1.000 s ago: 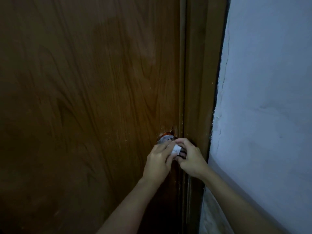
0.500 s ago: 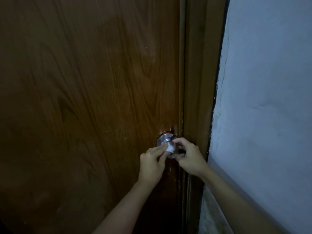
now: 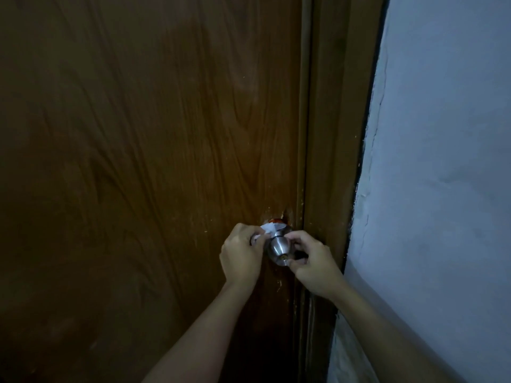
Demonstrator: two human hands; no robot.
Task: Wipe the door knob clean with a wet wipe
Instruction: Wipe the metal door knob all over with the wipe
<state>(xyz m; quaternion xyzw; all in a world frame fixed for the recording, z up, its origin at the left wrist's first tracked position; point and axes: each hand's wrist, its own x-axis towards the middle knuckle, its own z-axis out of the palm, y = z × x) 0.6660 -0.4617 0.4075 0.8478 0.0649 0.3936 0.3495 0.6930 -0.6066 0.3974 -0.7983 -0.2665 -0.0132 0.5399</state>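
Left hand pinches the white wet wipe against the collar behind the door knob; right hand grips the knob's right side, hiding it. Dim wooden door behind; wipe mostly concealed.

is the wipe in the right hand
No, the left hand pinches the wet wipe at the knob's base; the right hand holds the knob.

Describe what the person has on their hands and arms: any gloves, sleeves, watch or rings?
Nothing worn that the dim head view shows. The left hand and right hand are bare, no gloves. Both forearms are uncovered right down to the bottom edge of the frame, so no sleeves show. No watch, band or markings at either wrist. Rings cannot be ruled out on the curled fingers.
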